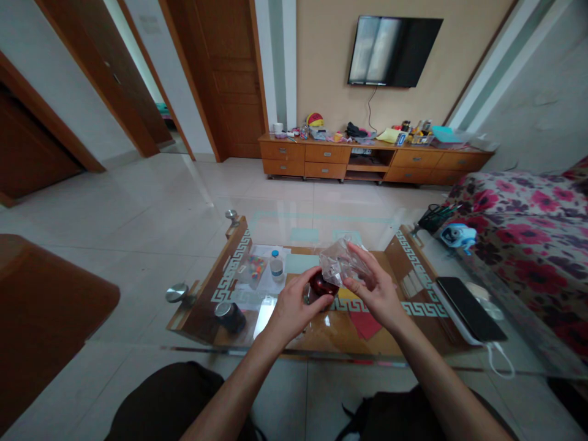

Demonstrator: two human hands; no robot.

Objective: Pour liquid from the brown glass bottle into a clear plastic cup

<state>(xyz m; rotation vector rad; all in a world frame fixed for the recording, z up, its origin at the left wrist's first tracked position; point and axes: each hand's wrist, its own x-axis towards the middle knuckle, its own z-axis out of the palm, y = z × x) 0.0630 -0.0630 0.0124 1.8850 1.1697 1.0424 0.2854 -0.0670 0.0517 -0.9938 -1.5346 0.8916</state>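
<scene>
one glossy dark-red object [324, 284] is over the bench [316, 335] in the head view, left hand [294, 305] fingers cupping it, right hand [381, 291] fingers holding clear plastic [337, 260] beside it. steady left, light right should serve best.

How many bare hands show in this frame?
2: the bare left hand grips a glossy dark-red round object; the bare right hand holds crumpled clear plastic just above it.

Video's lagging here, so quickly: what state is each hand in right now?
Left hand: closed, holding a shiny, dark-red, rounded object.
Right hand: closed, holding a crumpled, clear plastic wrapper.
</scene>
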